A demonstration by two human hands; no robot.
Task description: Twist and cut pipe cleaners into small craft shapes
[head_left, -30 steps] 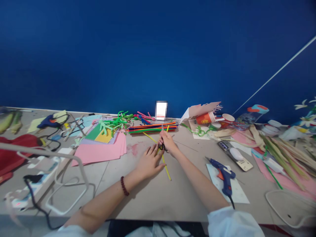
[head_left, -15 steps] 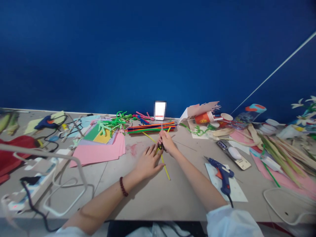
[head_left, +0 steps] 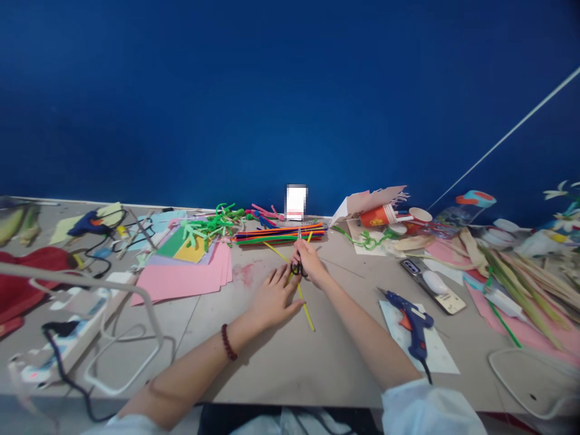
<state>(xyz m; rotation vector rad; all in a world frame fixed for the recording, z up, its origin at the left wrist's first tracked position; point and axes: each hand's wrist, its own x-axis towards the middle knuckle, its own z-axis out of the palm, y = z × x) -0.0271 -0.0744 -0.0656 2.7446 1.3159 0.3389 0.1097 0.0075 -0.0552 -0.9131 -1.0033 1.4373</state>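
Palm down on the table, my left hand [head_left: 272, 296] has its fingers spread over thin yellow pipe cleaners [head_left: 309, 315]. One strip runs out toward me past the thumb, and other yellow ends show beyond the fingers. Closed around scissors [head_left: 296, 269] with black handles, my right hand [head_left: 310, 261] sits just beyond the left fingertips. The blades point away from me, partly covered by the fingers. Just past them lies a bundle of coloured pipe cleaners [head_left: 276, 235].
Pink paper [head_left: 176, 281] and green twisted pipe cleaners [head_left: 212, 226] lie left, near a power strip [head_left: 86, 329]. To the right are a blue glue gun [head_left: 413, 320], a phone [head_left: 448, 302] and orange paper cups [head_left: 378, 215]. A small screen [head_left: 296, 202] stands against the blue wall.
The whole view has shifted slightly, with things at the sides now a little further right. My hands and the scissors keep nearly the same pose.
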